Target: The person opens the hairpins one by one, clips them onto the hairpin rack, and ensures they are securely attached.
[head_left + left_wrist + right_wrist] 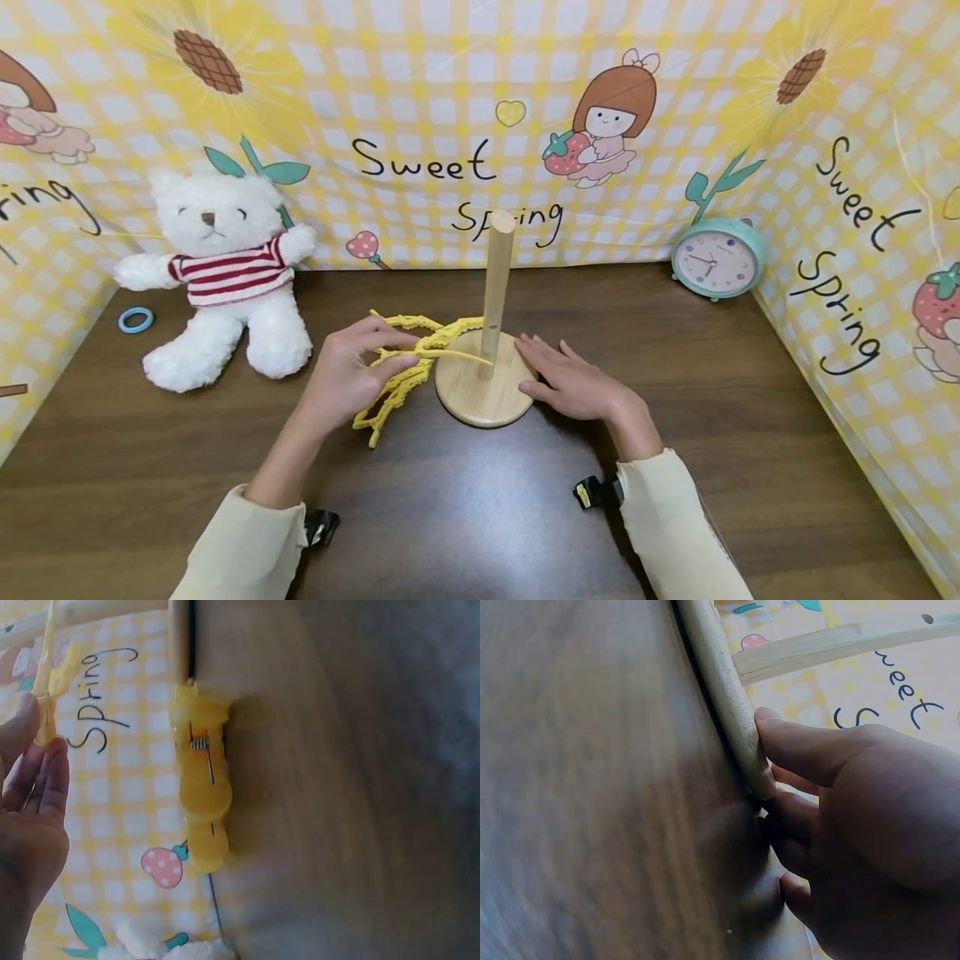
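Note:
A round wooden base [483, 408] with an upright wooden dowel [497, 283] stands mid-table. My left hand [356, 367] pinches a thin yellow plastic strip [450, 354] between thumb and fingertips; the strip's tip overlaps the foot of the dowel. From this hand hangs a tangle of yellow jointed plastic pieces [401, 392], left of the base. Up close in the left wrist view, a yellow clip [206, 791] has a metal spring. My right hand [581, 379] rests against the base's right rim, fingers nearly straight and thumb apart, touching the rim [735, 705].
A white teddy bear [217, 275] in a striped shirt sits at the back left, beside a blue ring [136, 320]. At the back right stands a mint-green alarm clock [716, 260]. A printed yellow checked cloth [420, 83] hangs behind the brown table [450, 508].

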`<control>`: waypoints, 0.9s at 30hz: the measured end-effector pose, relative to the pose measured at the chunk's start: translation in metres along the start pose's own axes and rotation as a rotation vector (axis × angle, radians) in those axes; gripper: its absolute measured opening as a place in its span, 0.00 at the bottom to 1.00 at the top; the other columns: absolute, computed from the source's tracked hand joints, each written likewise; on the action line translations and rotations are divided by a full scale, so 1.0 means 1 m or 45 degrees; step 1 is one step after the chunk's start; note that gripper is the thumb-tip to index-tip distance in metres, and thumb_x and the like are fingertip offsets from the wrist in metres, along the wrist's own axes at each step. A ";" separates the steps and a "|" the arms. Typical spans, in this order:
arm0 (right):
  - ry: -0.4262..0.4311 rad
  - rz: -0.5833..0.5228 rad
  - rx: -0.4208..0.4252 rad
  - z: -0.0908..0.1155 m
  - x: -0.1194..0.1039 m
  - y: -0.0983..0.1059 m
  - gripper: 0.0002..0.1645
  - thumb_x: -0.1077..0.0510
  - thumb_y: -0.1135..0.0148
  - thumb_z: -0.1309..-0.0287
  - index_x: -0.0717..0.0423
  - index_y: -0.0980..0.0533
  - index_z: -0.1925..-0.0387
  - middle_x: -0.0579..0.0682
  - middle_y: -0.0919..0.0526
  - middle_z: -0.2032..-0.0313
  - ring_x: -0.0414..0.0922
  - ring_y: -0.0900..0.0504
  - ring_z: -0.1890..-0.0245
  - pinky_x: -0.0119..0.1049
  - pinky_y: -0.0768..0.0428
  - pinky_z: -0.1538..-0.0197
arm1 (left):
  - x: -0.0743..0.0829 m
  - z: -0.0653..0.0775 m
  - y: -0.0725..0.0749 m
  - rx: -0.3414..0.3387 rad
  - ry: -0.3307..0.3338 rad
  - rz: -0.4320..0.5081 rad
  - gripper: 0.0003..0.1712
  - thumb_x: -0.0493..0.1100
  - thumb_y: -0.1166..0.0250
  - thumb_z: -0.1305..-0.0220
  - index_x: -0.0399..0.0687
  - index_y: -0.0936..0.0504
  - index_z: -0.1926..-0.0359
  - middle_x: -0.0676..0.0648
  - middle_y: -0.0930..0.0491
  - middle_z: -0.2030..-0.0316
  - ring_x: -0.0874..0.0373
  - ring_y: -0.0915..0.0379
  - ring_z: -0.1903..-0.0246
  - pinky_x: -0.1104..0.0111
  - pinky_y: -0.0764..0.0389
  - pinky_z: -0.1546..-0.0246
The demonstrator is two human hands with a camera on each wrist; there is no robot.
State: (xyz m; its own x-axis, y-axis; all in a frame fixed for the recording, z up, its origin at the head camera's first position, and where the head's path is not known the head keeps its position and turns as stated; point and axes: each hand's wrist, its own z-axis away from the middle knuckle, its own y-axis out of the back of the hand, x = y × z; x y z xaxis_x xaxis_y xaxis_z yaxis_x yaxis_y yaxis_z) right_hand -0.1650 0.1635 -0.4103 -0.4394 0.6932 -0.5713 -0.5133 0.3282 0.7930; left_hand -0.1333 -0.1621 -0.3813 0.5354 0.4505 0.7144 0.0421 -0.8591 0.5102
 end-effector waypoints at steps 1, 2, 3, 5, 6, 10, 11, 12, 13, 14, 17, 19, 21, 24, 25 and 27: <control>0.002 0.007 -0.001 0.000 0.000 0.000 0.42 0.45 0.52 0.22 0.53 0.56 0.19 0.54 0.54 0.20 0.48 0.58 0.21 0.51 0.64 0.23 | 0.001 -0.001 -0.002 -0.013 0.003 -0.006 0.11 0.31 0.23 0.45 0.43 0.09 0.60 0.52 0.17 0.67 0.59 0.26 0.67 0.71 0.28 0.74; 0.001 0.013 -0.001 0.000 0.000 0.000 0.42 0.45 0.52 0.21 0.53 0.57 0.19 0.54 0.54 0.20 0.48 0.58 0.21 0.51 0.64 0.23 | 0.001 -0.001 -0.003 -0.024 0.002 -0.011 0.11 0.31 0.23 0.45 0.42 0.09 0.60 0.51 0.16 0.66 0.59 0.25 0.66 0.70 0.27 0.72; -0.001 0.017 -0.002 0.000 0.000 0.001 0.42 0.45 0.52 0.21 0.53 0.57 0.19 0.54 0.54 0.20 0.48 0.58 0.21 0.51 0.64 0.23 | 0.002 -0.002 -0.005 -0.033 0.002 -0.012 0.11 0.31 0.23 0.46 0.42 0.09 0.60 0.50 0.16 0.66 0.58 0.24 0.66 0.70 0.26 0.71; -0.003 0.022 -0.004 0.000 0.000 0.001 0.42 0.45 0.53 0.21 0.53 0.57 0.19 0.54 0.54 0.20 0.48 0.58 0.21 0.51 0.64 0.23 | 0.002 -0.003 -0.009 -0.047 0.000 -0.018 0.11 0.31 0.23 0.46 0.41 0.09 0.60 0.48 0.15 0.65 0.55 0.21 0.63 0.67 0.23 0.66; 0.001 0.024 -0.002 0.001 0.000 0.001 0.42 0.45 0.53 0.21 0.54 0.57 0.19 0.54 0.54 0.20 0.49 0.58 0.21 0.51 0.64 0.23 | 0.002 -0.004 -0.010 -0.052 -0.004 -0.022 0.11 0.31 0.23 0.46 0.41 0.09 0.60 0.48 0.15 0.65 0.54 0.20 0.63 0.65 0.21 0.64; -0.004 0.026 -0.003 0.001 0.000 0.001 0.42 0.45 0.53 0.21 0.56 0.57 0.19 0.54 0.55 0.20 0.49 0.58 0.21 0.51 0.64 0.23 | 0.004 -0.007 -0.017 -0.073 -0.015 -0.031 0.11 0.31 0.22 0.47 0.42 0.09 0.61 0.50 0.15 0.65 0.53 0.19 0.62 0.56 0.19 0.61; -0.009 0.026 -0.002 0.001 0.000 0.001 0.42 0.45 0.53 0.21 0.56 0.57 0.19 0.54 0.55 0.20 0.49 0.58 0.21 0.50 0.64 0.23 | 0.005 -0.008 -0.019 -0.086 -0.018 -0.028 0.11 0.32 0.22 0.47 0.42 0.08 0.61 0.51 0.15 0.65 0.54 0.19 0.61 0.55 0.18 0.61; -0.010 0.027 0.001 0.002 0.000 0.001 0.43 0.45 0.52 0.21 0.57 0.57 0.19 0.54 0.55 0.20 0.49 0.58 0.21 0.51 0.64 0.23 | 0.006 -0.010 -0.020 -0.098 -0.025 -0.026 0.11 0.32 0.22 0.46 0.43 0.08 0.61 0.51 0.15 0.65 0.54 0.19 0.61 0.54 0.18 0.62; -0.015 0.026 0.001 0.002 0.000 0.001 0.43 0.45 0.52 0.21 0.57 0.57 0.19 0.54 0.55 0.20 0.49 0.58 0.21 0.50 0.64 0.23 | 0.007 -0.011 -0.022 -0.107 -0.032 -0.024 0.10 0.33 0.22 0.46 0.43 0.08 0.61 0.51 0.15 0.65 0.54 0.19 0.61 0.54 0.18 0.62; -0.019 0.026 0.001 0.002 0.001 0.001 0.43 0.45 0.52 0.21 0.57 0.57 0.19 0.53 0.55 0.20 0.49 0.58 0.21 0.50 0.64 0.23 | 0.007 -0.012 -0.023 -0.114 -0.041 -0.020 0.10 0.33 0.22 0.46 0.43 0.08 0.61 0.51 0.15 0.65 0.54 0.19 0.61 0.56 0.18 0.63; -0.015 0.029 0.007 0.002 0.001 0.001 0.43 0.45 0.52 0.22 0.58 0.57 0.20 0.54 0.54 0.20 0.49 0.58 0.21 0.51 0.64 0.23 | 0.010 -0.015 -0.024 -0.119 -0.068 -0.018 0.10 0.33 0.22 0.46 0.42 0.08 0.61 0.50 0.15 0.65 0.51 0.18 0.62 0.62 0.20 0.65; -0.011 0.022 0.012 0.002 0.001 0.002 0.43 0.46 0.51 0.22 0.58 0.57 0.20 0.55 0.54 0.20 0.50 0.57 0.21 0.52 0.64 0.23 | 0.010 -0.016 -0.025 -0.111 -0.078 -0.024 0.09 0.33 0.22 0.46 0.42 0.09 0.62 0.49 0.15 0.66 0.49 0.18 0.62 0.64 0.22 0.67; -0.013 0.018 0.014 0.002 0.000 0.002 0.43 0.46 0.51 0.22 0.58 0.57 0.20 0.55 0.54 0.21 0.50 0.57 0.21 0.51 0.64 0.23 | 0.011 -0.017 -0.025 -0.114 -0.072 -0.026 0.09 0.33 0.22 0.46 0.41 0.09 0.62 0.48 0.15 0.66 0.50 0.18 0.63 0.63 0.21 0.67; -0.015 0.016 0.016 0.002 0.000 0.002 0.43 0.46 0.51 0.22 0.59 0.56 0.20 0.55 0.54 0.21 0.50 0.57 0.21 0.52 0.63 0.23 | 0.010 -0.017 -0.025 -0.128 -0.050 -0.035 0.09 0.33 0.22 0.46 0.42 0.09 0.62 0.48 0.16 0.66 0.53 0.19 0.64 0.57 0.20 0.67; -0.018 0.016 0.014 0.002 0.000 0.002 0.43 0.46 0.51 0.22 0.58 0.57 0.20 0.55 0.54 0.21 0.50 0.57 0.21 0.51 0.63 0.23 | 0.010 -0.017 -0.025 -0.134 -0.041 -0.036 0.09 0.33 0.22 0.46 0.42 0.09 0.62 0.49 0.16 0.66 0.54 0.19 0.64 0.55 0.19 0.66; -0.020 0.015 0.009 0.001 0.000 0.001 0.43 0.46 0.51 0.22 0.57 0.57 0.19 0.54 0.54 0.20 0.49 0.58 0.21 0.50 0.63 0.23 | 0.009 -0.017 -0.026 -0.140 -0.023 -0.038 0.09 0.34 0.22 0.45 0.42 0.09 0.62 0.50 0.16 0.67 0.54 0.19 0.64 0.53 0.19 0.65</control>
State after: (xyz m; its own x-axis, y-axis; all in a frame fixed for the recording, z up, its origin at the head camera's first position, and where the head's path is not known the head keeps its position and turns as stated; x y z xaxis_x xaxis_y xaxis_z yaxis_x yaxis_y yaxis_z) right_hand -0.1645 0.1646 -0.4087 -0.4339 0.7068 -0.5586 -0.5031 0.3242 0.8011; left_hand -0.1437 -0.1312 -0.3797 0.5503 0.4702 0.6900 -0.0338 -0.8131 0.5811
